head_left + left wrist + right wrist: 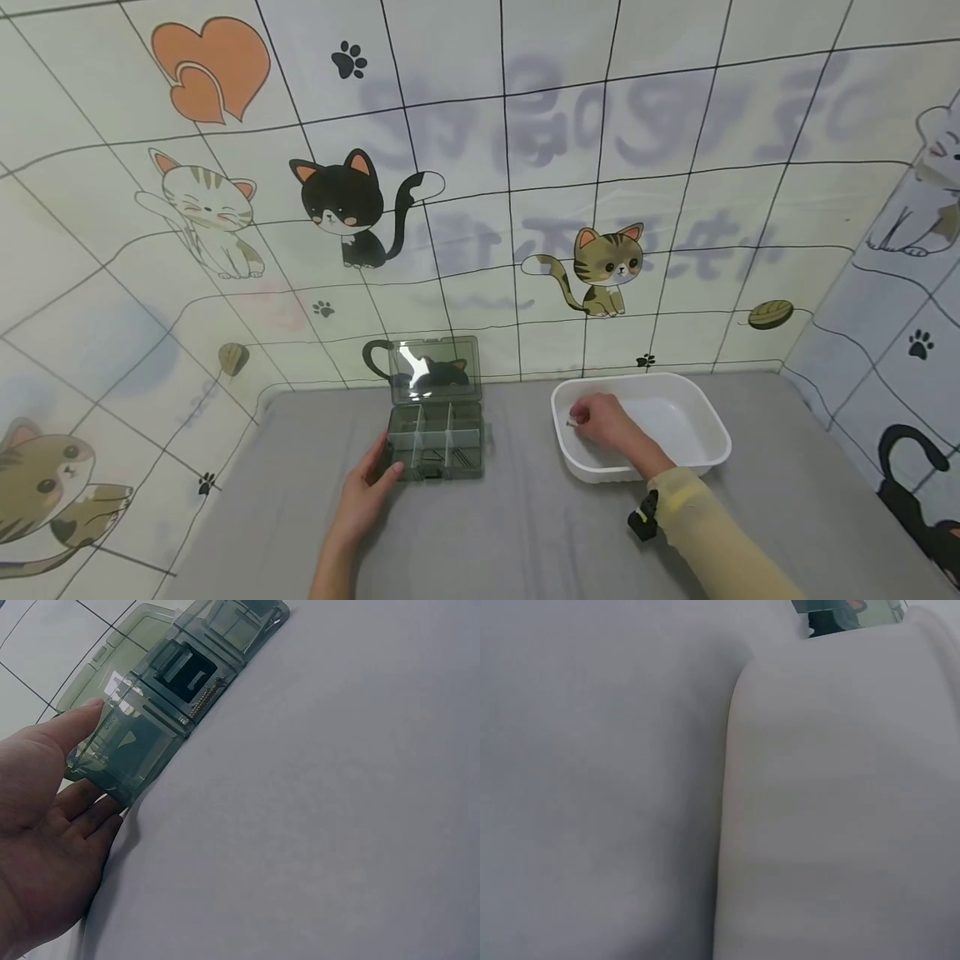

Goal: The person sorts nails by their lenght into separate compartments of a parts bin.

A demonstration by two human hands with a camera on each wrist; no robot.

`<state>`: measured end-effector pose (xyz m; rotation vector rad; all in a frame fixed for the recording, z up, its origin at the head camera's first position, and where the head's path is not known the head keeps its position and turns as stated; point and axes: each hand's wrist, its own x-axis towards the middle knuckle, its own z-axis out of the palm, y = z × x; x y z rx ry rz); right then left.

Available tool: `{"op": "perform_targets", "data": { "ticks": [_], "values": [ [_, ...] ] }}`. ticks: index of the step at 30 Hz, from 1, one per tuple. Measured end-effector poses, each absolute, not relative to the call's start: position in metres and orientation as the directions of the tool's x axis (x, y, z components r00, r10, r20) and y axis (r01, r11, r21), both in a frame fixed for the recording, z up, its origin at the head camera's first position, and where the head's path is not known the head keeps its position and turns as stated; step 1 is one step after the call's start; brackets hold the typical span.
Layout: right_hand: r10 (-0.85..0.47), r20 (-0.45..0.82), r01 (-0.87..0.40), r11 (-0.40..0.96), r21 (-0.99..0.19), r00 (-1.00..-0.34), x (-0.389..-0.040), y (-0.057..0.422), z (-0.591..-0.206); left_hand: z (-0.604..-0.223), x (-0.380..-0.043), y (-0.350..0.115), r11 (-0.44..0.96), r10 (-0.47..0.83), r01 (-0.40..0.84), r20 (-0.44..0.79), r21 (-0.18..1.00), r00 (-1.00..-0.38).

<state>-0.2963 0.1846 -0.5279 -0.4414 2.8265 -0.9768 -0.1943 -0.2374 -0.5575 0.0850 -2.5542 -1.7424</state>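
A green see-through compartment box (pixel 435 442) stands on the grey cloth with its lid (pixel 435 371) raised at the back. My left hand (pixel 364 492) grips the box's left side, thumb at the front corner and the other fingers around the side. Through the front wall, in the left wrist view, a threaded screw (pixel 204 701) shows beside the dark latch (pixel 186 671). Inside the white basin (pixel 686 382), my right hand (pixel 606 421) pinches a small screw (pixel 572 423) between thumb and fingertips near the left wall. The right wrist view shows the basin's outer wall, not the hand.
Thin dark pieces (pixel 461 457) lie in the box's front compartments. A cat-printed curtain (pixel 480 183) hangs behind and at both sides of the cloth-covered table (pixel 517 533). A black wrist device (pixel 643 517) sits at my right sleeve.
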Motion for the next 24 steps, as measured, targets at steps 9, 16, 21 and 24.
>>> {"op": "perform_targets", "data": {
  "ticks": [9,16,21,24],
  "values": [
    [-0.305,-0.004,-0.245,0.771,-0.588,-0.952,-0.2956,0.1833,-0.5281,-0.5594,-0.1945,-0.2377,0.375,-0.079,-0.009,0.022,0.927,-0.997],
    [-0.323,0.008,-0.275,0.790,-0.549,-0.946,-0.2948,0.1833,-0.5257,-0.5589,-0.1943,-0.2379,0.387,-0.080,-0.017,0.015,0.922,-0.997],
    [-0.325,0.031,-0.291,0.796,-0.531,-0.945,-0.2949,0.1840,-0.5275,-0.5583,-0.1953,-0.2388,0.389,-0.083,-0.025,0.008,0.921,-0.996],
    [-0.329,0.030,-0.294,0.796,-0.530,-0.944,-0.2951,0.1839,-0.5281,-0.5587,-0.1954,-0.2392,0.388,-0.080,-0.021,0.011,0.921,-0.997]
  ]
}}
